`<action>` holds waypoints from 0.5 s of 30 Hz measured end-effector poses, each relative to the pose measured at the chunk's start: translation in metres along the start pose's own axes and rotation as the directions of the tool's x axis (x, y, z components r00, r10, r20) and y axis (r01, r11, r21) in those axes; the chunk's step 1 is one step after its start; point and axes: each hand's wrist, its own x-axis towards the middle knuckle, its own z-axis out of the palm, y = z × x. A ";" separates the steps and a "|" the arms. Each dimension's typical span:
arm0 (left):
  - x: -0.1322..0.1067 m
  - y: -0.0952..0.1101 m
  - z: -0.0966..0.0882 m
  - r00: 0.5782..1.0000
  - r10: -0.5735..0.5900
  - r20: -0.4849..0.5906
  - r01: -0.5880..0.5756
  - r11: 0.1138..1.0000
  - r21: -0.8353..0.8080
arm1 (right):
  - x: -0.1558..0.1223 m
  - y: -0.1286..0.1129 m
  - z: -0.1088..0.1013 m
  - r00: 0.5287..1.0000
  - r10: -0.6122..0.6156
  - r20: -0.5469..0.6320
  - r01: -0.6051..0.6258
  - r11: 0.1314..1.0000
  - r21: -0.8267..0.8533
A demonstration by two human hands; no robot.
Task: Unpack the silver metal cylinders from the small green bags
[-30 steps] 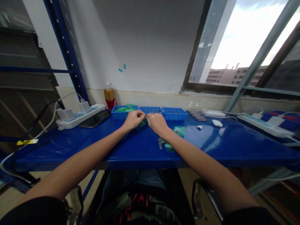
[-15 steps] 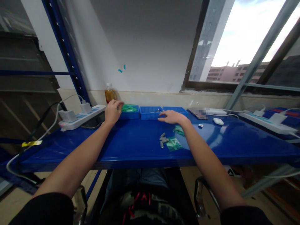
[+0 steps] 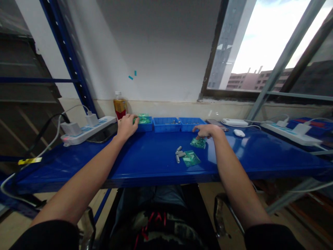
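Note:
My left hand is at the left blue bin, fingers curved and apart over green plastic bags heaped in it; its fingertips are partly hidden. My right hand is over a small green zip bag on the blue table, one finger pointing down onto it and the fingers apart. Closer to me lies another green zip bag, with several short grey metal cylinders beside its left edge.
A middle blue bin holds small metal parts, with a right blue bin beside it. A drink bottle stands behind my left hand. Power strips with cables flank the table. A white earbud case lies to the right.
My right hand has moved from the bins toward me and to the right, onto the farther green bag. My left hand has lowered slightly at the left bin. The view has shifted a little.

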 end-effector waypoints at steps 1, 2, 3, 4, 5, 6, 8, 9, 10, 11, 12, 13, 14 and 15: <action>0.000 0.001 0.001 1.000 -0.008 -0.004 0.008 1.000 -0.013 | 0.002 0.000 0.001 1.000 -0.007 0.002 0.007 1.000 -0.010; 0.000 0.001 0.002 1.000 -0.015 -0.003 0.015 1.000 -0.027 | 0.005 0.000 0.003 1.000 -0.025 0.009 0.025 0.999 -0.020; 0.000 0.001 0.003 1.000 -0.024 -0.001 0.024 0.999 -0.039 | 0.008 0.000 0.005 0.998 -0.053 0.020 0.053 0.998 -0.029; 0.001 0.000 0.004 0.999 -0.039 0.001 0.039 0.998 -0.050 | 0.010 -0.001 0.006 0.996 -0.088 0.028 0.089 0.995 -0.036; 0.001 -0.002 0.004 0.998 -0.060 0.000 0.060 0.996 -0.060 | 0.012 -0.003 0.007 0.991 -0.131 0.029 0.132 0.991 -0.039; 0.002 -0.004 0.004 0.996 -0.089 -0.001 0.089 0.994 -0.067 | 0.014 -0.004 0.008 0.984 -0.175 0.019 0.175 0.984 -0.040; 0.004 -0.009 0.004 0.988 -0.153 0.012 0.154 0.986 -0.070 | 0.016 -0.009 0.010 0.967 -0.254 -0.028 0.253 0.967 -0.025; 0.005 -0.012 0.004 0.985 -0.169 0.036 0.171 0.983 -0.064 | 0.017 -0.011 0.010 0.957 -0.284 -0.056 0.284 0.959 -0.013; 0.006 -0.015 0.003 0.984 -0.164 0.069 0.168 0.984 -0.056 | 0.017 -0.014 0.011 0.948 -0.307 -0.079 0.308 0.951 0.000; 0.007 -0.018 0.003 0.984 -0.140 0.110 0.146 0.988 -0.051 | 0.017 -0.017 0.012 0.941 -0.324 -0.094 0.327 0.945 0.013; 0.008 -0.020 0.004 0.983 -0.109 0.151 0.118 0.992 -0.051 | 0.017 -0.019 0.013 0.935 -0.339 -0.101 0.343 0.939 0.024; 0.009 -0.022 0.004 0.979 -0.079 0.188 0.091 0.994 -0.055 | 0.017 -0.022 0.014 0.930 -0.352 -0.106 0.358 0.933 0.033; 0.010 -0.024 0.004 0.974 -0.064 0.216 0.079 0.995 -0.058 | 0.017 -0.024 0.015 0.925 -0.363 -0.113 0.370 0.928 0.039; 0.010 -0.024 0.005 0.970 -0.068 0.232 0.084 0.995 -0.058 | 0.016 -0.027 0.016 0.920 -0.372 -0.123 0.380 0.924 0.041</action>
